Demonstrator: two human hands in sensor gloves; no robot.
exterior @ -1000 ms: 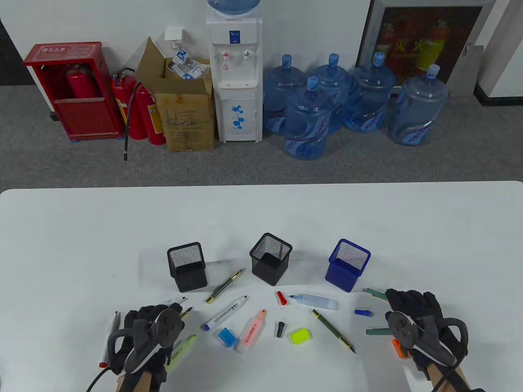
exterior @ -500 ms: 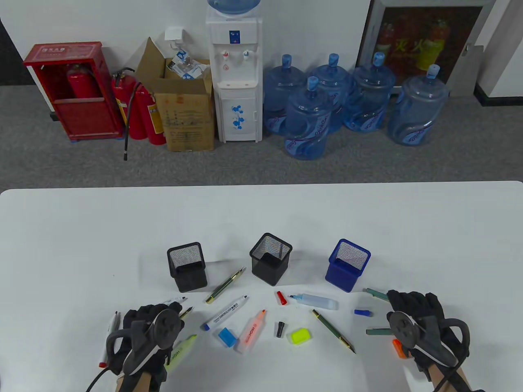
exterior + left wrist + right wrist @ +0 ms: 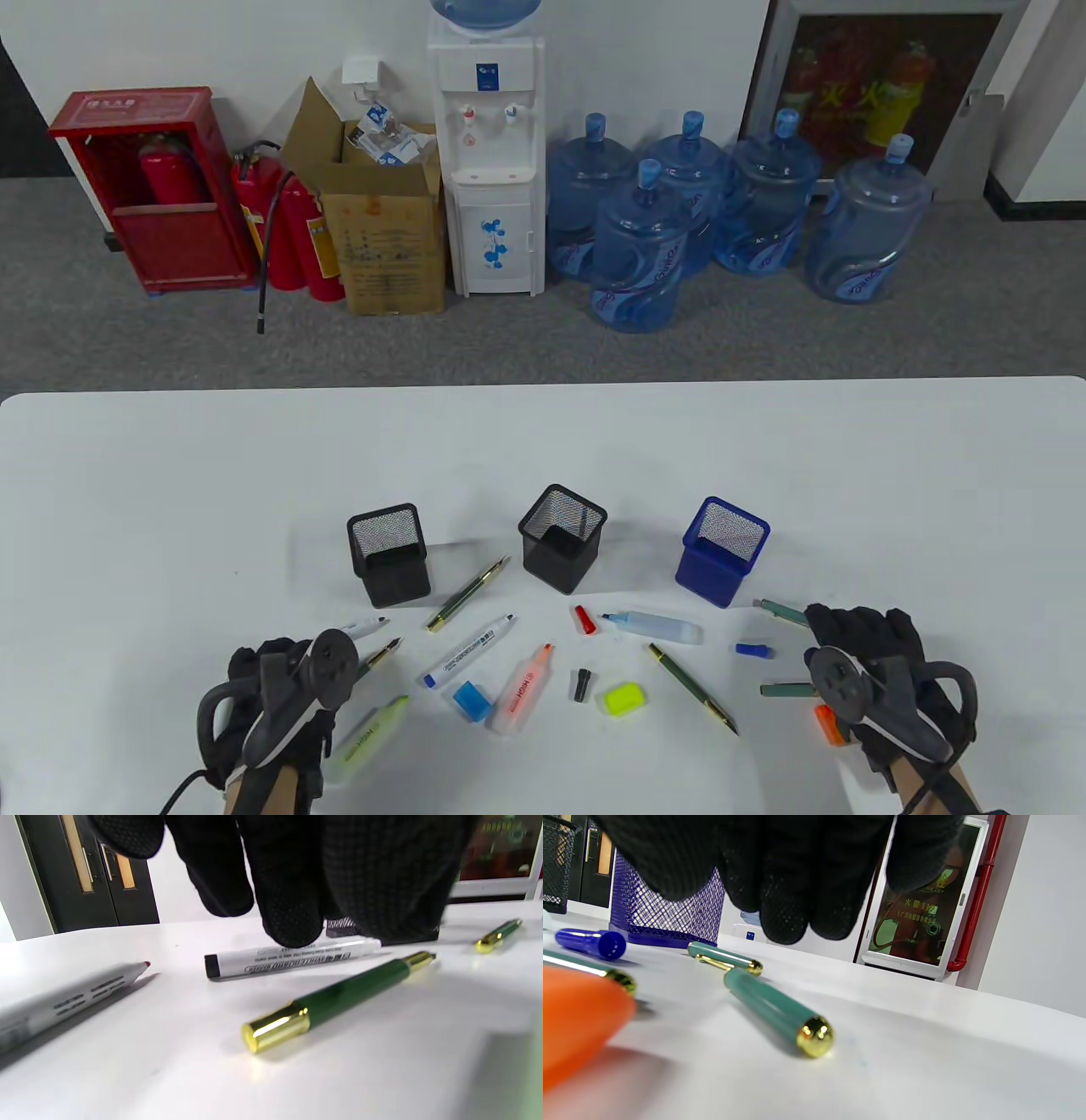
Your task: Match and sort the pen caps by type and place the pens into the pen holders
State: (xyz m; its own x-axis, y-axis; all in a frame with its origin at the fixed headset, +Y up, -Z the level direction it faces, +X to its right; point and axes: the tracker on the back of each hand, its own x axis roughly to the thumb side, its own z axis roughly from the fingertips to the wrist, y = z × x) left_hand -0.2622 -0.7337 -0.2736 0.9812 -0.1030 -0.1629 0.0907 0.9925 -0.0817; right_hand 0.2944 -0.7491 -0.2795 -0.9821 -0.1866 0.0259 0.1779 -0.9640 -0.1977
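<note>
Three mesh holders stand in a row: black (image 3: 386, 552), black (image 3: 560, 536) and blue (image 3: 721, 548). Uncapped pens and loose caps lie in front of them. My left hand (image 3: 254, 660) hovers with relaxed fingers and holds nothing. It hangs just over a white whiteboard marker (image 3: 292, 957) and a green fountain pen (image 3: 339, 997), with a red-tipped marker (image 3: 63, 1001) to its left. My right hand (image 3: 848, 626) also hangs empty, above two green caps (image 3: 780, 1012) (image 3: 725, 959). An orange cap (image 3: 829, 724) and a small blue cap (image 3: 753, 650) lie near it.
Mid-table lie a green pen (image 3: 467, 592), a blue-ended marker (image 3: 469, 650), an orange highlighter (image 3: 522, 689), a blue highlighter (image 3: 660, 629), another green pen (image 3: 694, 688) and a yellow-green highlighter (image 3: 369, 734). Red (image 3: 584, 619), black (image 3: 582, 684), yellow (image 3: 624, 699) and blue (image 3: 472, 701) caps lie among them.
My left hand has drawn back to the left and toward the near edge, uncovering the white marker and fountain pen. The right hand has barely moved.
</note>
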